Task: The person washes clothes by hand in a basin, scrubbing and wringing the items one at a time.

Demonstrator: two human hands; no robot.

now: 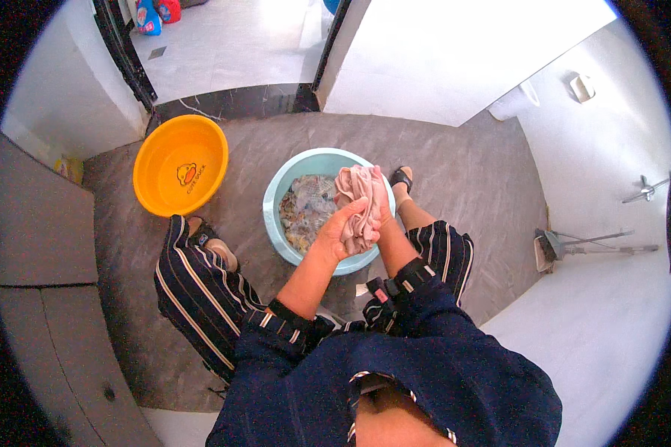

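Observation:
A bunched pink cloth (pixel 357 187) is squeezed between my two hands over the right part of a light blue plastic basin (pixel 273 229). My left hand (pixel 335 232) grips the cloth's lower left side, its thumb laid across the folds. Around the right side of the same cloth is my right hand (pixel 384 204), its fingers partly hidden behind the folds. In the basin lies wet patterned fabric (pixel 307 209) in water. The cloth and my hands hide the basin's right side.
An orange basin (pixel 182 162) with a printed duck rests on the floor to the left. A grey cabinet (pixel 42 223) borders the left side. A broom and dustpan (pixel 553 246) lean by the right wall. A dark doorway threshold (pixel 240 100) lies ahead.

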